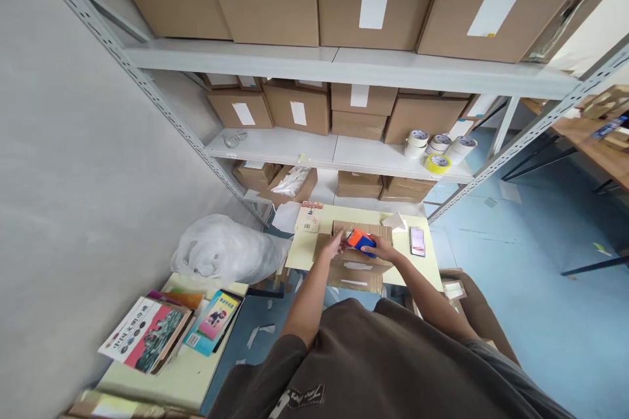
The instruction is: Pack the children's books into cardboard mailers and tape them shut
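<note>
An orange and blue item point(361, 241) is held over an open cardboard box point(361, 265) on the pale yellow table point(427, 268). My right hand point(381, 247) is closed on its blue right side. At its left end is my left hand point(336, 245), with the fingers close to or against the orange part; whether they grip it is too small to tell. The inside of the box is largely hidden by the hands and the item.
A phone point(417, 241) lies right of the box, a booklet point(309, 217) left of it. Behind stands a metal shelf point(295, 145) with cartons and tape rolls point(437, 163). Books point(147, 334) and a plastic-wrapped bundle point(230, 249) are at the left.
</note>
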A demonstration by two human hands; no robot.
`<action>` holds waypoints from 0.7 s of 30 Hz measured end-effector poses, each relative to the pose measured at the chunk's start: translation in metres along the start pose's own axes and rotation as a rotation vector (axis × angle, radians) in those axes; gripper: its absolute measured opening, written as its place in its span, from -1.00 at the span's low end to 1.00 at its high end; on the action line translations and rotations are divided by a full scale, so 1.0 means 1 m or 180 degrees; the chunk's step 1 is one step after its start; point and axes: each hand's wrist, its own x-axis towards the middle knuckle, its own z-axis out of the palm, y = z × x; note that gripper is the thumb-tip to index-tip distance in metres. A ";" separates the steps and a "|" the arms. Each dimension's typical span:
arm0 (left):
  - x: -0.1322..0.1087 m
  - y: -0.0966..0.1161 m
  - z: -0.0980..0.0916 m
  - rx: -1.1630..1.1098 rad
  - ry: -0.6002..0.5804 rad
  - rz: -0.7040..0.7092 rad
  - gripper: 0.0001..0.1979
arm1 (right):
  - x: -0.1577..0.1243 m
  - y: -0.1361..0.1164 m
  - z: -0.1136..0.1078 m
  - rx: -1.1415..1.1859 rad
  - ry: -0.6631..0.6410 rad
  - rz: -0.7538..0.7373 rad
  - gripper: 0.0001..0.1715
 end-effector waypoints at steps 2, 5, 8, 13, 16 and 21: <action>0.000 0.006 0.003 -0.0566 -0.0008 -0.0278 -0.47 | -0.001 0.003 0.001 0.0081 -0.0032 -0.0022 -0.29; -0.004 0.018 -0.004 -0.1076 0.0093 -0.0068 -0.63 | -0.002 0.006 0.002 0.0111 -0.0020 -0.0032 -0.28; -0.010 0.027 -0.015 -0.0973 0.0157 0.0319 -0.66 | -0.002 0.007 0.003 0.0087 0.0050 -0.0048 -0.30; -0.017 0.033 -0.020 -0.0649 0.0429 0.0664 -0.56 | -0.002 0.002 0.001 0.0063 0.0075 -0.0083 -0.30; -0.019 0.036 -0.017 -0.0453 0.0477 0.0726 -0.51 | -0.002 -0.003 -0.002 0.0004 0.0020 -0.0067 -0.31; -0.023 0.040 -0.015 -0.0159 0.0616 0.0800 -0.58 | -0.001 -0.010 -0.008 -0.0223 0.0042 -0.0061 -0.38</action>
